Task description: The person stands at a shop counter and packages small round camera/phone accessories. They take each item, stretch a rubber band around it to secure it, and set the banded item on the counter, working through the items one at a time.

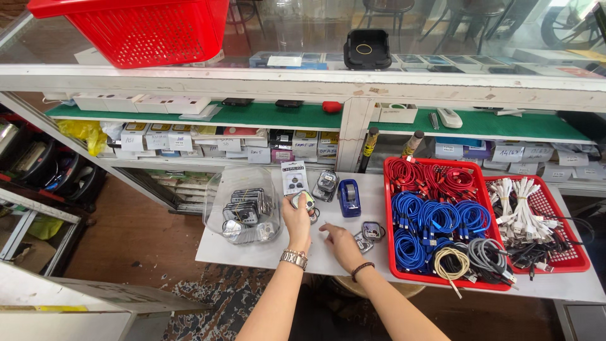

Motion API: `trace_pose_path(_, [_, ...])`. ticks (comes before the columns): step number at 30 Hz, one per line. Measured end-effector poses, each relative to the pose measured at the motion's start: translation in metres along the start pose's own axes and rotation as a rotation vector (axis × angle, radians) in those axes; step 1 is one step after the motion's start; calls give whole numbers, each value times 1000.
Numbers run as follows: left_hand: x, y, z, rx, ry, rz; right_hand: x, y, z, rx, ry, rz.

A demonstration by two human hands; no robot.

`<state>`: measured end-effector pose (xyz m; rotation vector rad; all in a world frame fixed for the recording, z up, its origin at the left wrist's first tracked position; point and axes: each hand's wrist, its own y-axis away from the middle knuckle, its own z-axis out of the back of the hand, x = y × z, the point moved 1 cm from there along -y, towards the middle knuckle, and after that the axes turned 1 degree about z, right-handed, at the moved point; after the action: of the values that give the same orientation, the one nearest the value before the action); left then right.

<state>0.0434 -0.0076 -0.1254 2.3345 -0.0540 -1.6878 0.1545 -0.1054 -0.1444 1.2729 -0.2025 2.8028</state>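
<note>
**Hands among small packaged gadgets at a counter**

The left hand [297,218], a metal watch on its wrist, has its fingers clamped on a small clear-packed round gadget [304,201], lifted just above the pale grey table [252,252]. Left of those fingers sits a clear plastic bag of similar packs [244,211]; beyond them stands a blue tape dispenser [349,197]. The right hand [339,243] rests flat, fingers spread, tips just beside two small dark packs [368,234]. Further right lies a red plastic tray of coiled cables [435,221].
</note>
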Motion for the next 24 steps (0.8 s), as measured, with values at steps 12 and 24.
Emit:
trace_pose_path(12, [3, -7, -9, 195, -444, -45, 2, -16, 35, -462, -110, -157])
trace_pose_path(24, [39, 2, -59, 504, -1171, -426, -32, -71, 65, -317, -129, -610])
